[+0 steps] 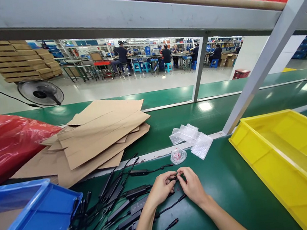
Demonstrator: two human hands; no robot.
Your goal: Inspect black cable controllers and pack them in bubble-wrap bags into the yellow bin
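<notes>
In front of me, my left hand (163,185) and my right hand (190,185) meet at the fingertips over the green work surface. My left fingers are closed around a dark cable end (174,178). The thumb and fingers of my right hand pinch at its tip; any small part between them is hidden. Under and left of my left forearm lie several black cables with inline boxes (136,206). One cable connector (182,198) points right just below my hands. A small clear plastic bag (178,156) with reddish bits inside lies just beyond my fingertips.
A blue bin (40,218) stands left, a yellow bin (284,173) right. Cardboard sheets (102,132) and a red plastic bag (11,143) lie back left. Bubble-wrap pieces (191,136) lie ahead near a slanted metal post (259,61). People sit working far behind.
</notes>
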